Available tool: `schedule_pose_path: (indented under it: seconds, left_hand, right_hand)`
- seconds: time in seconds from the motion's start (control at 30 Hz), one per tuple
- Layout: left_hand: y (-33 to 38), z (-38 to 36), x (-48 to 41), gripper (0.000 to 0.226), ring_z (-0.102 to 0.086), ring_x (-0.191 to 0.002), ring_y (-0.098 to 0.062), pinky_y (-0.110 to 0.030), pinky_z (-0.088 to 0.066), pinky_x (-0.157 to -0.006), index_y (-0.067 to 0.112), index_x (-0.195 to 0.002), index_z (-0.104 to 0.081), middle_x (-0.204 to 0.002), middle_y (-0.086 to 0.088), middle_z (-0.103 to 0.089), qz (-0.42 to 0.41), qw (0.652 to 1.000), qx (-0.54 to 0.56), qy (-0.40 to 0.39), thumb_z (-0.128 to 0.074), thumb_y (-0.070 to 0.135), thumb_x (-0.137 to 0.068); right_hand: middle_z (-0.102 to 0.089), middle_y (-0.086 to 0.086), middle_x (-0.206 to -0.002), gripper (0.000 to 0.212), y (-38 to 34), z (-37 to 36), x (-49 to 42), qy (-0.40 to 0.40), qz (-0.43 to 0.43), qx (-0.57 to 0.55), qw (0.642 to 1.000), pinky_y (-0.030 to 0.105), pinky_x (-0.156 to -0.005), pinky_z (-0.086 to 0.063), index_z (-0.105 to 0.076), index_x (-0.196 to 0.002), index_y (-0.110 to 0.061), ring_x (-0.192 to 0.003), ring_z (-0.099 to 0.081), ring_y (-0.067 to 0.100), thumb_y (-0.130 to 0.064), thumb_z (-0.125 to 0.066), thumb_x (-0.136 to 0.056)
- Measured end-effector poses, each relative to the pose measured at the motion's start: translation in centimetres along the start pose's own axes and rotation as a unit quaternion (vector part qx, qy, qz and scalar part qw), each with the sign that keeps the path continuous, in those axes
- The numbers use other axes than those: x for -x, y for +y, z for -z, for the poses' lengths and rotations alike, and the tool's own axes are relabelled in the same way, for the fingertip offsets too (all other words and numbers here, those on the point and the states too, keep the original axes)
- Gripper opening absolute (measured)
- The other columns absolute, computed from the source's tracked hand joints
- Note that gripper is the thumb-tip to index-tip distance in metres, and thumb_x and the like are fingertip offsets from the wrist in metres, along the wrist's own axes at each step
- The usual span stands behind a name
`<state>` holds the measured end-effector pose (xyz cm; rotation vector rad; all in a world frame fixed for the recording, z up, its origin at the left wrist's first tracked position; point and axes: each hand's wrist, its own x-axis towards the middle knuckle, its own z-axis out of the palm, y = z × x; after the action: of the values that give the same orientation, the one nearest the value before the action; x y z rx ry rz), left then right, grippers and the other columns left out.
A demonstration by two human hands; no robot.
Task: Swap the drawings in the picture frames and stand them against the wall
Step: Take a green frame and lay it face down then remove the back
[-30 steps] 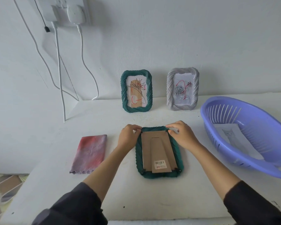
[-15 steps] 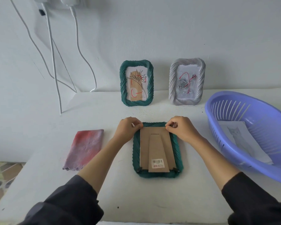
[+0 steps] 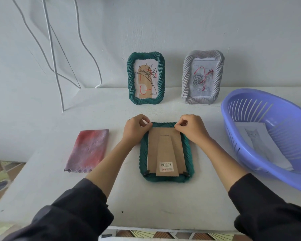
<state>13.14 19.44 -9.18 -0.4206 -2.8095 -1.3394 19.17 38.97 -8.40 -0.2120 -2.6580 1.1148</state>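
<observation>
A green rope-edged frame [image 3: 189,153] lies face down on the white table, its brown cardboard back [image 3: 165,150] with a barcode sticker facing up. My left hand [image 3: 135,129] pinches at the frame's far left corner. My right hand [image 3: 192,128] pinches at its far right corner. What sits between the fingertips is too small to tell. A second green frame [image 3: 131,79] with a flower drawing and a grey frame [image 3: 186,80] with a rose drawing stand against the wall. A cat drawing [image 3: 261,145] lies in the purple basket.
The purple plastic basket [image 3: 247,103] fills the right side of the table. A folded red-and-purple cloth [image 3: 89,150] lies to the left of the flat frame. White cables [image 3: 50,49] hang down the wall at the back left. The table's front edge [image 3: 146,227] is close to my sleeves.
Both hands shifted slightly and their fingers curled tighter at the frame's far corners. The camera tilted down, so everything sits higher in view. The frames stayed where they were.
</observation>
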Motion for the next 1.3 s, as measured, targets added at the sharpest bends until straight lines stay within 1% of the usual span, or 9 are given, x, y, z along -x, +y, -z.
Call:
schedule_pose_path:
  seconds: [0.1,0.2,0.27,0.43,0.53,0.7,0.97,1.07,1.3]
  left_hand:
    - [0.0,-0.3,0.2,0.004,-0.047,-0.061,-0.005,-0.024,-0.040,-0.061,0.018,-0.082,-0.063,-0.064,0.007,-0.055,0.010,1.000,0.009,0.008,-0.064,0.022,-0.083]
    - [0.0,-0.4,0.5,0.008,-0.047,-0.063,-0.005,-0.021,-0.038,-0.059,0.016,-0.087,-0.064,-0.070,0.005,-0.056,0.009,1.000,0.010,0.006,-0.061,0.024,-0.085]
    - [0.1,-0.2,0.8,0.012,-0.046,-0.066,-0.004,-0.018,-0.037,-0.060,0.015,-0.091,-0.066,-0.079,0.004,-0.056,0.003,1.000,0.011,0.002,-0.059,0.024,-0.088]
    - [0.5,0.1,1.9,0.006,-0.050,-0.084,-0.013,-0.023,-0.038,-0.077,0.020,-0.084,-0.065,-0.102,0.003,-0.055,0.009,0.997,0.071,0.023,-0.060,0.021,-0.088]
    - [0.5,0.3,3.2,0.006,-0.048,-0.090,-0.010,-0.020,-0.035,-0.082,0.017,-0.086,-0.067,-0.104,0.002,-0.055,0.004,0.998,0.063,0.027,-0.062,0.017,-0.086]
    - [0.3,1.0,5.9,0.010,-0.048,-0.097,-0.004,-0.011,-0.030,-0.081,0.015,-0.091,-0.072,-0.107,0.005,-0.053,0.000,0.999,0.039,0.027,-0.066,0.017,-0.083]
    - [-0.1,2.3,11.4,0.008,-0.046,-0.112,-0.012,-0.027,-0.035,-0.098,0.017,-0.086,-0.075,-0.114,0.005,-0.050,-0.015,0.998,0.052,-0.038,-0.073,0.020,-0.078]
    - [-0.1,2.8,13.2,0.006,-0.041,-0.117,-0.012,-0.029,-0.032,-0.102,0.024,-0.082,-0.074,-0.119,0.008,-0.049,-0.017,0.997,0.060,-0.051,-0.075,0.023,-0.076]
    - [-0.1,3.6,14.7,0.030,-0.033,-0.116,-0.006,-0.023,-0.027,-0.098,0.038,-0.083,-0.070,-0.125,0.016,-0.045,-0.048,0.994,0.011,-0.101,-0.084,0.022,-0.063]
  right_hand:
    - [-0.062,0.002,-0.066,0.008,0.0,-0.4,0.2,0.014,-0.003,-0.012,1.000,0.029,-0.064,-0.045,-0.064,-0.070,0.001,-0.064,-0.054,0.014,-0.006,-0.064,-0.075]
    - [-0.053,-0.008,-0.062,0.008,0.3,-0.8,0.8,0.023,0.004,-0.024,0.999,0.025,-0.061,-0.038,-0.063,-0.073,-0.001,-0.059,-0.046,0.006,-0.006,-0.060,-0.080]
    - [-0.051,-0.005,-0.068,0.008,0.7,-0.8,1.2,0.026,0.014,-0.028,0.999,0.023,-0.063,-0.036,-0.065,-0.081,-0.004,-0.060,-0.043,0.004,-0.006,-0.058,-0.084]
    - [-0.049,-0.007,-0.084,0.021,0.7,-0.5,2.7,0.038,0.018,-0.057,0.997,0.007,-0.070,-0.036,-0.066,-0.105,-0.007,-0.071,-0.047,-0.002,-0.004,-0.054,-0.088]
    - [-0.047,0.001,-0.096,0.019,0.7,-0.1,4.0,0.036,0.017,-0.052,0.998,0.016,-0.077,-0.037,-0.066,-0.101,-0.008,-0.076,-0.048,0.007,-0.004,-0.056,-0.085]
    - [-0.042,0.000,-0.095,0.010,0.7,0.1,6.9,0.035,0.042,-0.011,0.998,0.017,-0.072,-0.033,-0.068,-0.089,-0.007,-0.077,-0.049,0.018,-0.005,-0.062,-0.081]
    - [-0.041,-0.001,-0.112,0.012,0.8,0.8,12.2,-0.028,0.018,-0.051,0.998,0.017,-0.091,-0.026,-0.069,-0.092,-0.011,-0.116,-0.045,0.015,-0.009,-0.065,-0.081]
    - [-0.039,-0.002,-0.120,0.013,0.8,1.2,13.8,-0.056,0.018,-0.063,0.996,0.019,-0.098,-0.024,-0.069,-0.093,-0.016,-0.122,-0.041,0.012,-0.018,-0.069,-0.080]
    - [-0.034,0.002,-0.131,0.031,1.0,1.9,15.4,-0.096,0.039,-0.044,0.994,0.022,-0.102,-0.021,-0.066,-0.099,-0.019,-0.124,-0.030,0.007,-0.025,-0.078,-0.071]
